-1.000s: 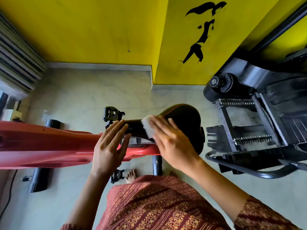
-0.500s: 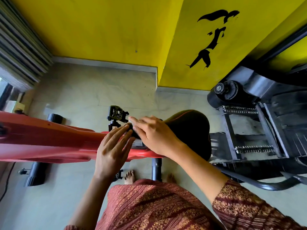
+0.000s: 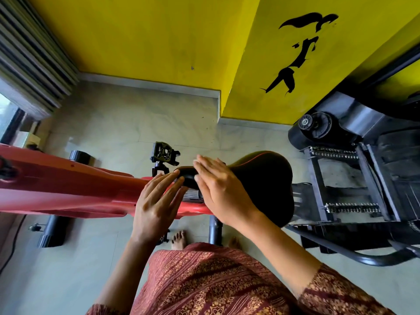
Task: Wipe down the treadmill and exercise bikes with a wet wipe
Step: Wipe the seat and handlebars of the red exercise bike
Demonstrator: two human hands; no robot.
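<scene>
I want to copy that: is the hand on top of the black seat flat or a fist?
Flat: the right hand lies with straight fingers on the black seat.

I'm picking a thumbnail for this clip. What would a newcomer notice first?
Probably the bright yellow wall across the top, with a black silhouette decal at upper right. Then the red bike frame running in from the left to its black saddle at centre, where the left hand touches the nose and the right hand lies flat on top.
</scene>
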